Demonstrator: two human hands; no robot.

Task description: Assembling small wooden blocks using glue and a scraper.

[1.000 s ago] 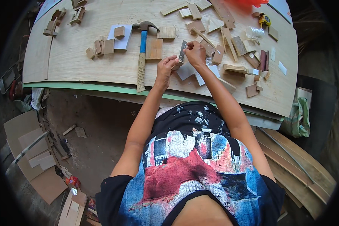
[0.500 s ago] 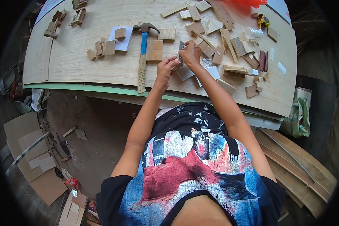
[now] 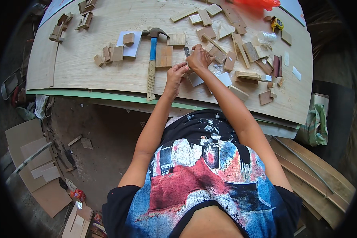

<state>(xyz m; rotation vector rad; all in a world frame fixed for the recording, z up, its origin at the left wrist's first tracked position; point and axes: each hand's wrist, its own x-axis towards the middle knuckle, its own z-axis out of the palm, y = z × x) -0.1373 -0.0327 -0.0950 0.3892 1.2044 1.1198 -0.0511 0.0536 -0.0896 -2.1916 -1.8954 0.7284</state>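
Close to the table's near edge, my left hand [image 3: 174, 79] pinches a small wooden block [image 3: 189, 71], mostly covered by fingers. My right hand [image 3: 199, 59] meets it from the right, closed on a dark flat metal strip [image 3: 187, 51] whose end pokes out beyond the fingers. The contact between strip and block is hidden under the right hand. Left of both hands lies a claw hammer [image 3: 152, 59] with a blue and tan handle, beside a flat wooden block [image 3: 164, 56]. White paper [image 3: 225, 78] rests by my right wrist.
Many wood offcuts [image 3: 250, 51] crowd the table's right side, with a yellow tape measure [image 3: 277, 24], a clear plastic cup [image 3: 267, 37] and a red plastic bag [image 3: 258, 4]. Small blocks [image 3: 118, 53] and joined wooden pieces [image 3: 84, 20] lie leftward. Boards [image 3: 305, 170] lean below right.
My right hand has turned and closed in over the block. The metal strip's end now leans further left. My left hand stays in nearly the same place, and the whole view has shifted slightly.
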